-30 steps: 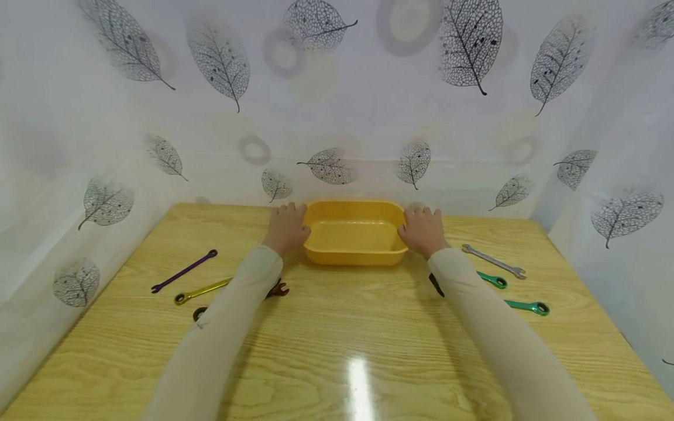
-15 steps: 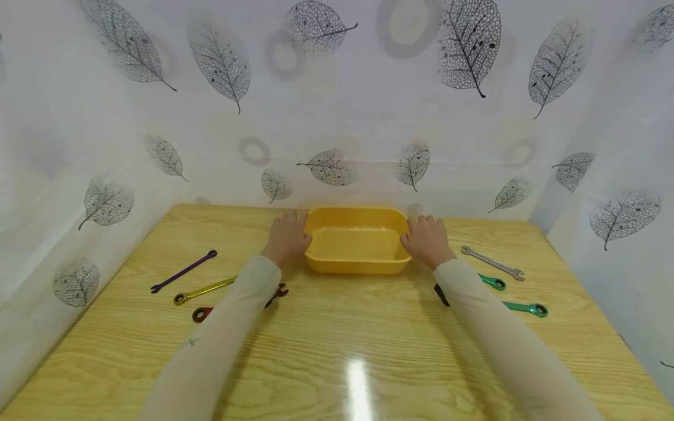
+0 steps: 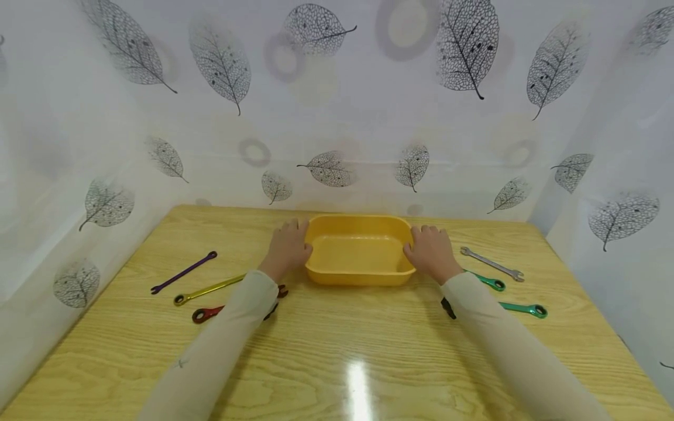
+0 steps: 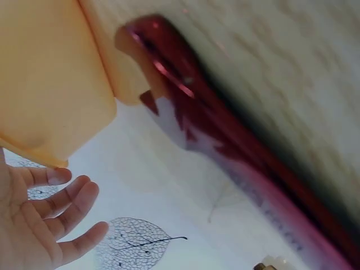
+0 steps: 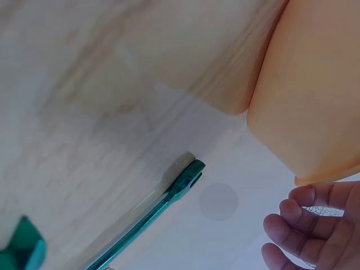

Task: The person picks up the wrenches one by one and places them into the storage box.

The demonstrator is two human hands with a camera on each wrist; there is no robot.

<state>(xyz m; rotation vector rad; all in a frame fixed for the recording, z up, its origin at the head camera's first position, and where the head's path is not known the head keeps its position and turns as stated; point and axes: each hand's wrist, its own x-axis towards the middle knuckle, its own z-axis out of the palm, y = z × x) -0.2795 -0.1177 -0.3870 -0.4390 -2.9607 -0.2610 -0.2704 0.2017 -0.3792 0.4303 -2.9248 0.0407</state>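
A yellow plastic basin [image 3: 360, 279] stands on the wooden table, near its back edge. My left hand [image 3: 286, 248] holds the basin's left end, thumb at the rim. At the opposite end, my right hand [image 3: 432, 251] grips the rim the same way. In the left wrist view, the fingers [image 4: 79, 202] lie against the outside just below the rim, beside a red wrench [image 4: 225, 135] on the table. The right wrist view has the other hand's fingers [image 5: 306, 225] under the rim, with a green wrench [image 5: 152, 214] nearby. Nothing lies inside the basin.
Left of the arms lie a purple wrench [image 3: 184, 272] and a yellow wrench [image 3: 210, 289]; the left sleeve partly covers the red one. To the right are a silver wrench [image 3: 492, 264] and green wrenches, partly behind the right sleeve. A leaf-patterned curtain [image 3: 358, 117] hangs behind the table.
Both hands have drawn the basin away from the curtain, a little toward the body. The wrenches have stayed in place, and the sleeves now hide different parts of them.
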